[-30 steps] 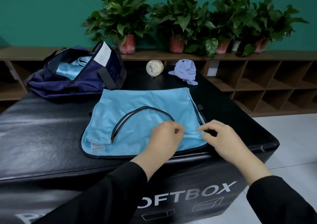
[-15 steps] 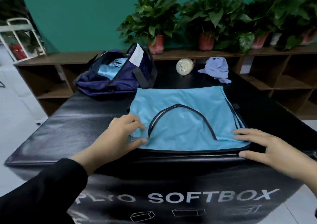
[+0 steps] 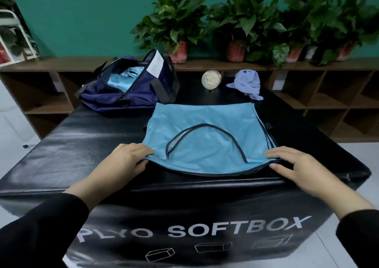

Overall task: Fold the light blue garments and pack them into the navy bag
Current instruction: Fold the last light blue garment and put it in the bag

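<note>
A light blue garment (image 3: 207,128) with dark piping lies spread on the black soft box (image 3: 82,144), its near hem lifted slightly off the surface. My left hand (image 3: 125,161) pinches the near left corner of the garment. My right hand (image 3: 293,163) pinches the near right corner, thumb under the hem. The navy bag (image 3: 127,95) stands open at the back left of the box, with folded light blue cloth (image 3: 121,78) inside it and a white tag on its raised flap.
A baby bottle (image 3: 211,78) lies on its side at the back of the box, with a crumpled lavender cloth (image 3: 248,84) to its right. Wooden shelves (image 3: 328,99) carrying several potted plants (image 3: 178,27) line the green wall behind.
My left hand went from the middle of the hem to the near left corner and took hold. My right hand closed on the right corner. The hem has lifted slightly.
</note>
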